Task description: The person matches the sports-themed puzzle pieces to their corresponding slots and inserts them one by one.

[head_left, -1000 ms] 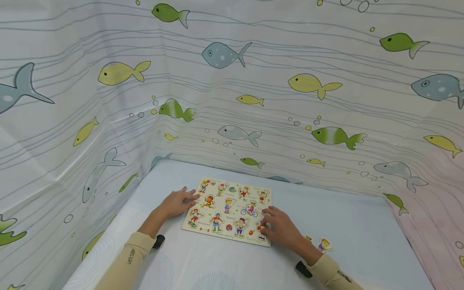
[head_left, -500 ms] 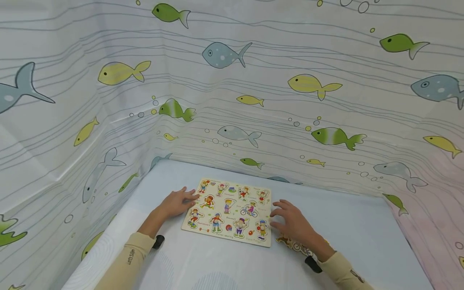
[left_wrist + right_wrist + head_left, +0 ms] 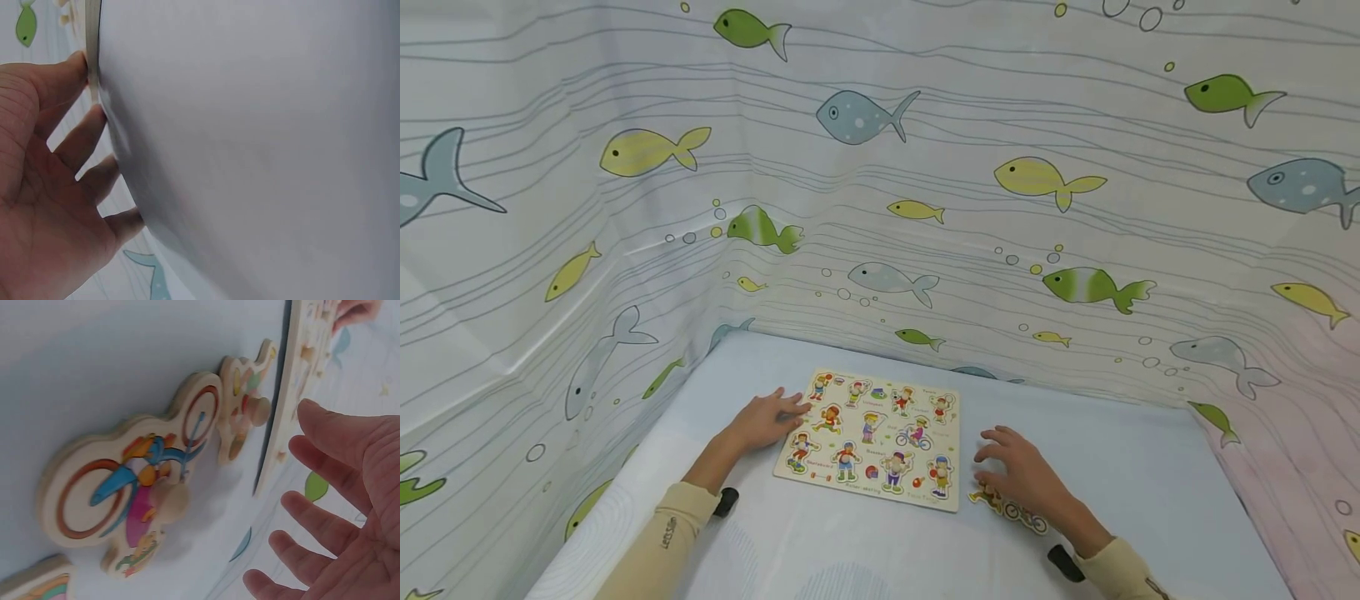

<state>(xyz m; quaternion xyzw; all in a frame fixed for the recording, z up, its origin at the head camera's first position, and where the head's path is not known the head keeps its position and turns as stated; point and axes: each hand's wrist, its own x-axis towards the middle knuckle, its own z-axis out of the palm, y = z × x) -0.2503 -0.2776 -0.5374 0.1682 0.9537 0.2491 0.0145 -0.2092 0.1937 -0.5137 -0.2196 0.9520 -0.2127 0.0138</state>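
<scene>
A wooden peg puzzle board (image 3: pixel 850 425) with colourful sports figures lies on the table. My left hand (image 3: pixel 767 421) rests at its left edge, fingers extended; in the left wrist view the thumb touches the board's edge (image 3: pixel 92 37). Off the board's right side, my right hand (image 3: pixel 1026 475) hovers over loose pieces, holding nothing, its fingers spread and slightly bent. Below it lies a bicycle puzzle piece (image 3: pixel 144 469) with a round wooden knob (image 3: pixel 172 501). Beside that is a smaller figure piece (image 3: pixel 240 406), also knobbed. The hand hides part of this group in the head view.
Another loose piece (image 3: pixel 40 581) shows at the corner of the right wrist view. Pale cloth (image 3: pixel 1135 475) covers the table. Fish-printed sheeting (image 3: pixel 925 125) stands behind and along both sides. Black bands (image 3: pixel 1063 562) sit at both wrists.
My right hand has left the board's lower right figure and moved right, over the loose pieces. The bicycle piece has come into sight under it. My left hand stays put.
</scene>
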